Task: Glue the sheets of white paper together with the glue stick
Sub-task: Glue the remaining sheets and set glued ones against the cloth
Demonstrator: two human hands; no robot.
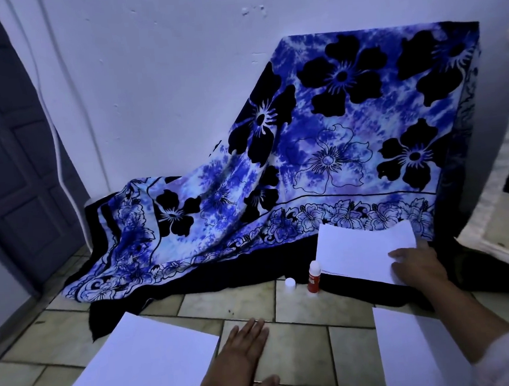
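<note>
A stack of white paper [358, 248] lies on the dark cloth edge at the right. My right hand [417, 266] grips its near right corner, fingers curled over the top sheet. An uncapped red glue stick [313, 278] stands upright just left of the stack, its white cap [290, 282] on the tile beside it. One white sheet [139, 366] lies flat on the floor at lower left. My left hand [245, 358] rests flat, fingers spread, on the tile at that sheet's right edge. Another white sheet [412, 351] lies at lower right, partly under my right forearm.
A blue floral cloth [320, 157] drapes over a box against the white wall [161, 63] and spills onto the tiled floor [304, 341]. A dark door [6, 151] stands at the left. A pale mattress edge [497, 204] sits at the far right.
</note>
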